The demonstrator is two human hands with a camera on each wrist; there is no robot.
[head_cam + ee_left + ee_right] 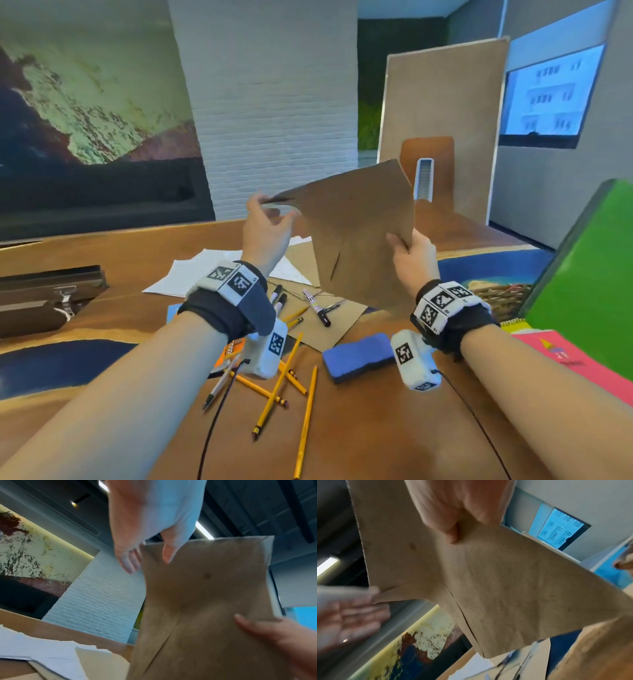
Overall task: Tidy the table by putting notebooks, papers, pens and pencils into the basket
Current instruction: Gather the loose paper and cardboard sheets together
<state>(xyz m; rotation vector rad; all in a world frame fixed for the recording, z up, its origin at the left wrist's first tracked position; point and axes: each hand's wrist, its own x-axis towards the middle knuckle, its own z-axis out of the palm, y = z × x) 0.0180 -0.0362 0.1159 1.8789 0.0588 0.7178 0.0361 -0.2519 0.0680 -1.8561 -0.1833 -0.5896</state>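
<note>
Our left hand [265, 229] has its fingers loosely spread, thumb and fingertips just at the upper-left corner of the brown envelope [363, 233]; whether it truly pinches that corner we cannot tell. The envelope hangs in the air above the table [102, 246], clear of the white papers [191, 274] and the pencils [274, 387] below. We judge it light, thin and floppy, since the corner curls, so it is best held by two edges. Its long axis runs from roughly 12 to 6 o'clock, tilted slightly. Our right hand [412, 255] pinches its right edge. The basket [500, 294] sits at 3 o'clock.
</note>
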